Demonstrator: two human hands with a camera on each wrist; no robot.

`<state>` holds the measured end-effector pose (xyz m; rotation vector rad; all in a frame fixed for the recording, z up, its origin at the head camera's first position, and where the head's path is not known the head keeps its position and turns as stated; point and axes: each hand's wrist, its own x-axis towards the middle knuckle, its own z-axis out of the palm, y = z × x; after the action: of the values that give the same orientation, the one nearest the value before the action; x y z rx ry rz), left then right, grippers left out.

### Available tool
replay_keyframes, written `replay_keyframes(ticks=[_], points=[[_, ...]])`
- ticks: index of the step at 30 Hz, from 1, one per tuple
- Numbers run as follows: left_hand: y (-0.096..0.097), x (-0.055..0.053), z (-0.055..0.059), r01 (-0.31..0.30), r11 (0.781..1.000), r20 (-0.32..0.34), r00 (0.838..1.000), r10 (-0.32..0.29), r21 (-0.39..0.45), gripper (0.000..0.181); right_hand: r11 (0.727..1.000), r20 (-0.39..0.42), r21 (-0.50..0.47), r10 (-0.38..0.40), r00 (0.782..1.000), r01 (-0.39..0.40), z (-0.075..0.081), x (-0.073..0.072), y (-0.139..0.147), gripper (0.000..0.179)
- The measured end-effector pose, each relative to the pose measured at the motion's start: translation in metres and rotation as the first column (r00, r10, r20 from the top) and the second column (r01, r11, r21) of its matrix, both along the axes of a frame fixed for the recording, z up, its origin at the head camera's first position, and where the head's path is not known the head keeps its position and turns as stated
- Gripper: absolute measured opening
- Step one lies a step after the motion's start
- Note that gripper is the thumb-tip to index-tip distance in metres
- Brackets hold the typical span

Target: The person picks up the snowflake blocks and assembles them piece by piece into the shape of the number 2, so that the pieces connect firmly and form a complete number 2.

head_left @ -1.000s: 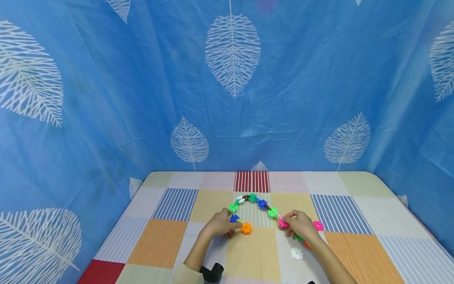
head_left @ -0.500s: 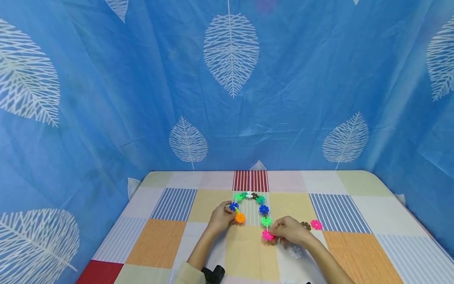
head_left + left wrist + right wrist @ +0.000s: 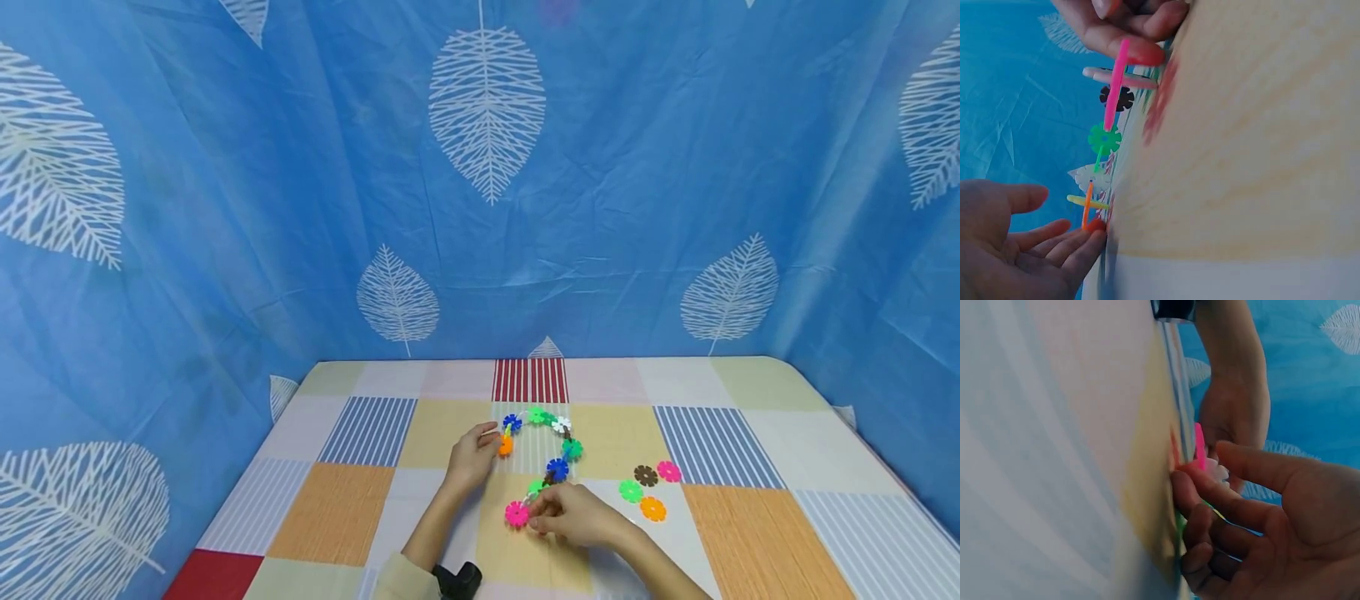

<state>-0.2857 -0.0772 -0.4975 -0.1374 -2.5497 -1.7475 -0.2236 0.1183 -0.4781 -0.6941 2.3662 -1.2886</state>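
Observation:
A curved chain of interlocked flower-shaped plastic discs lies on the cloth, with a pink disc (image 3: 517,514) at its near end and an orange disc (image 3: 506,446) at the other. My left hand (image 3: 472,456) is beside the orange end; in the left wrist view its straight fingers touch the orange disc (image 3: 1087,206), thumb apart. My right hand (image 3: 576,512) is at the pink end. Its index finger touches the chain near the pink disc (image 3: 1116,87), while the thumb stands apart. A white disc (image 3: 1215,472) shows partly behind the right fingers. Blue discs (image 3: 557,469) and green discs (image 3: 572,450) form the chain's right side.
Loose brown (image 3: 646,476), pink (image 3: 670,472), green (image 3: 631,491) and orange discs (image 3: 653,509) lie right of my right hand. The patchwork cloth (image 3: 337,517) covers the table. Blue leaf-patterned curtains (image 3: 600,208) stand behind and at both sides.
My right hand has moved left and nearer, bringing the pink end toward the middle. The chain has bent into a tighter curve. The orange end has shifted slightly away, and loose discs are uncovered.

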Motion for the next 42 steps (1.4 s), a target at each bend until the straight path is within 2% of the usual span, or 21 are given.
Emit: replay_keyframes(ticks=[3,6,8,10,11,13,15,17,20,23,24,25,27,30,32,34,37,40,42], points=[[0.002,0.002,0.005,-0.033,0.997,-0.038,0.999,0.031,-0.066,0.035,0.999,-0.035,0.044,-0.010,0.999,0.011,0.009,-0.005,0.016,0.011],[0.000,0.008,0.011,-0.028,0.988,-0.061,0.998,0.019,-0.151,0.029,0.987,-0.170,0.109,-0.096,0.981,0.115,0.018,-0.017,0.044,0.008],[-0.003,0.014,0.015,0.042,0.980,-0.032,0.998,-0.050,-0.197,0.025,0.961,-0.287,0.181,-0.153,0.946,0.210,0.021,-0.023,0.067,0.004],[-0.006,0.022,0.018,0.164,0.963,0.057,0.986,-0.155,-0.212,0.024,0.927,-0.366,0.259,-0.165,0.916,0.271,0.022,-0.028,0.091,0.015],[-0.007,0.026,0.019,0.230,0.951,0.115,0.971,-0.210,-0.207,0.027,0.913,-0.389,0.296,-0.153,0.908,0.281,0.022,-0.030,0.101,0.021],[-0.010,0.033,0.020,0.344,0.922,0.232,0.925,-0.300,-0.177,0.033,0.899,-0.404,0.354,-0.102,0.909,0.258,0.019,-0.031,0.118,0.031],[-0.014,0.039,0.020,0.414,0.903,0.326,0.874,-0.360,-0.112,0.040,0.912,-0.378,0.349,-0.074,0.923,0.216,0.014,-0.033,0.129,0.034],[-0.017,0.043,0.020,0.465,0.885,0.381,0.824,-0.419,-0.033,0.044,0.930,-0.372,0.314,-0.062,0.926,0.189,0.009,-0.035,0.134,0.032],[-0.020,0.047,0.017,0.527,0.844,0.413,0.750,-0.517,0.100,0.038,0.951,-0.374,0.253,-0.074,0.924,0.179,0.002,-0.038,0.136,0.028],[-0.021,0.048,0.014,0.574,0.786,0.403,0.679,-0.614,0.230,0.024,0.959,-0.389,0.198,-0.113,0.914,0.202,-0.001,-0.041,0.135,0.025],[-0.021,0.048,0.013,0.582,0.771,0.393,0.665,-0.635,0.259,0.020,0.959,-0.385,0.178,-0.137,0.913,0.219,0.000,-0.042,0.133,0.024],[-0.020,0.048,0.011,0.584,0.761,0.377,0.661,-0.648,0.283,0.017,0.964,-0.379,0.147,-0.152,0.913,0.221,0.001,-0.042,0.131,0.024],[-0.016,0.046,0.007,0.577,0.751,0.343,0.668,-0.661,0.322,0.013,0.974,-0.345,0.050,-0.189,0.919,0.219,0.005,-0.042,0.123,0.020],[-0.010,0.043,0.001,0.540,0.756,0.315,0.693,-0.648,0.369,0.011,0.983,-0.270,-0.099,-0.177,0.946,0.156,0.010,-0.037,0.098,0.016],[-0.007,0.041,-0.002,0.515,0.757,0.295,0.710,-0.640,0.402,0.011,0.977,-0.231,-0.182,-0.152,0.961,0.111,0.010,-0.030,0.077,0.017],[-0.005,0.040,-0.004,0.494,0.753,0.274,0.724,-0.633,0.436,0.013,0.971,-0.206,-0.225,-0.127,0.970,0.080,0.008,-0.021,0.056,0.014],[-0.002,0.040,-0.007,0.473,0.750,0.225,0.756,-0.615,0.462,0.015,0.966,-0.198,-0.244,-0.135,0.971,0.085,0.005,-0.008,0.030,0.010],[0.001,0.042,-0.010,0.450,0.758,0.191,0.787,-0.587,0.472,0.015,0.953,-0.161,-0.284,-0.154,0.975,0.103,0.003,0.000,0.015,0.009],[0.003,0.042,-0.013,0.442,0.759,0.178,0.797,-0.577,0.478,0.014,0.937,-0.135,-0.329,-0.166,0.977,0.114,0.001,0.002,0.013,0.009]])
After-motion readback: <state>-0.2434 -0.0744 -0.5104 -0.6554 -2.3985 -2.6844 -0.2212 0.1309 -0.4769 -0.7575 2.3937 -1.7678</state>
